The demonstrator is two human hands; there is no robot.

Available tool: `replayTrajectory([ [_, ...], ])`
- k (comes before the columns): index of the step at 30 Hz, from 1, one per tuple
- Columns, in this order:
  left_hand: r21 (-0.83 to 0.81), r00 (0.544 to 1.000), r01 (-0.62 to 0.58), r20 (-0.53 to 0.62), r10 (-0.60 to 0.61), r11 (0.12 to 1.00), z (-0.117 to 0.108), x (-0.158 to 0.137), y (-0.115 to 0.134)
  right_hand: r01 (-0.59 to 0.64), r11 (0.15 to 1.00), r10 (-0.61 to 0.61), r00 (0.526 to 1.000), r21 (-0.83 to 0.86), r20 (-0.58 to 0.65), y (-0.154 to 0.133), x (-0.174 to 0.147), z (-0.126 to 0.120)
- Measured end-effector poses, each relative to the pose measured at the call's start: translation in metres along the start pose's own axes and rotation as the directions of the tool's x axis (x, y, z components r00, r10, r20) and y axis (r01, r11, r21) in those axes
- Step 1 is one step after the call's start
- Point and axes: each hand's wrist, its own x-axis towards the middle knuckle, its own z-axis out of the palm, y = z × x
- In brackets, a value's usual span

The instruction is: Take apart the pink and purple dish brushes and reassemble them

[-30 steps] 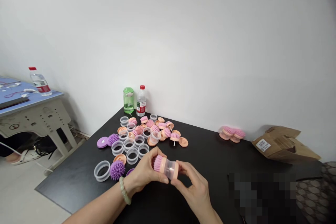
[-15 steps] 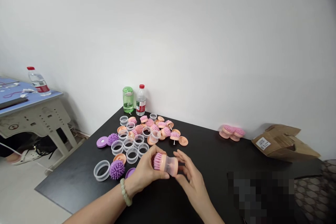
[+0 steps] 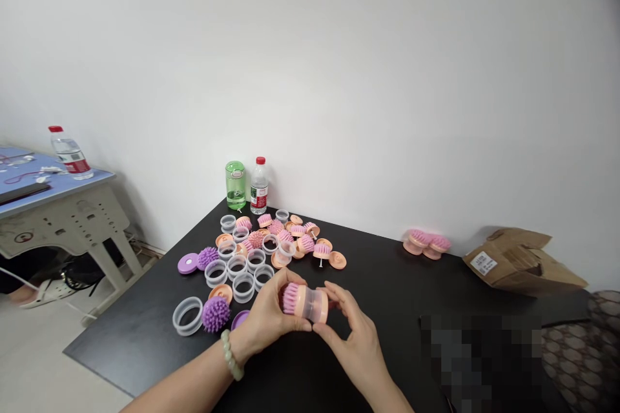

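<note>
My left hand (image 3: 271, 310), a beaded bracelet at its wrist, is closed around the bristle end of a round scrub brush (image 3: 314, 304). The brush lies on its side in the air, with pink bristles at the left, a clear ring in the middle and a peach cap at the right. Thumb and fingers of my right hand (image 3: 351, 329) are curved around that peach cap. Just left of my hands are several clear plastic rings (image 3: 243, 287), a purple bristle head (image 3: 216, 314) and a peach cap (image 3: 221, 293) on the table.
Pink bristle heads (image 3: 305, 243) and peach caps (image 3: 338, 260) lie farther back. A green bottle (image 3: 236, 186) and a water bottle (image 3: 259, 187) stand by the wall. Assembled brushes (image 3: 426, 243) and a brown paper bag (image 3: 526, 261) sit at the right of the black table (image 3: 378, 271).
My right thumb and fingers have shifted around the peach cap of the brush. My left hand keeps the same hold, and the loose parts have not moved.
</note>
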Motion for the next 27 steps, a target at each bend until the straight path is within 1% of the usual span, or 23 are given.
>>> replayTrajectory([
  [4, 0.046, 1.0, -0.019, 0.014, 0.018, 0.999, 0.001, 0.0, -0.002, -0.074, 0.994, 0.072, 0.997, 0.077, 0.031, 0.002, 0.002, -0.004],
  [6, 0.067, 1.0, -0.026, 0.016, 0.025, 0.997, 0.001, 0.0, -0.003, -0.053, 0.993, 0.049, 0.998, 0.103, 0.04, 0.0, 0.003, -0.006],
  [8, 0.062, 0.999, -0.03, 0.016, 0.029, 0.998, 0.001, 0.001, -0.004, -0.02, 0.995, 0.015, 0.999, 0.093, 0.051, -0.003, 0.004, -0.006],
  [10, 0.074, 0.999, -0.043, 0.007, 0.042, 0.996, 0.0, 0.001, -0.005, -0.025, 0.996, 0.018, 0.997, 0.083, 0.073, -0.005, 0.004, -0.004],
  [14, 0.193, 0.996, -0.09, 0.011, 0.09, 0.977, 0.0, 0.001, -0.005, -0.102, 0.986, 0.085, 0.988, 0.132, 0.125, -0.004, 0.004, 0.0],
  [15, 0.232, 0.994, -0.104, 0.01, 0.105, 0.967, 0.0, 0.001, -0.004, -0.106, 0.987, 0.09, 0.988, 0.12, 0.128, -0.004, 0.004, 0.0],
  [16, 0.274, 0.992, -0.12, 0.006, 0.123, 0.954, 0.0, 0.0, -0.003, -0.088, 0.992, 0.077, 0.989, 0.086, 0.126, -0.005, 0.004, -0.001],
  [18, 0.352, 0.985, -0.165, 0.018, 0.169, 0.921, 0.0, 0.0, -0.001, 0.025, 1.0, -0.022, 0.99, -0.016, 0.136, -0.009, 0.005, -0.003],
  [20, 0.4, 0.976, -0.215, 0.064, 0.207, 0.891, 0.0, 0.0, 0.0, 0.169, 0.982, -0.15, 0.969, -0.089, 0.195, -0.015, 0.006, -0.004],
  [21, 0.411, 0.973, -0.231, 0.08, 0.217, 0.882, -0.001, 0.0, 0.0, 0.216, 0.971, -0.188, 0.955, -0.102, 0.228, -0.018, 0.006, -0.002],
  [22, 0.418, 0.971, -0.24, 0.092, 0.222, 0.876, -0.001, 0.001, -0.001, 0.236, 0.965, -0.204, 0.949, -0.111, 0.242, -0.02, 0.006, 0.0],
  [24, 0.431, 0.967, -0.253, 0.104, 0.231, 0.866, -0.001, 0.001, -0.004, 0.22, 0.966, -0.184, 0.956, -0.138, 0.23, -0.022, 0.005, 0.007],
  [27, 0.459, 0.959, -0.281, 0.11, 0.261, 0.843, 0.003, 0.0, -0.01, 0.125, 0.978, -0.099, 0.983, -0.165, 0.157, -0.015, 0.006, 0.014],
])
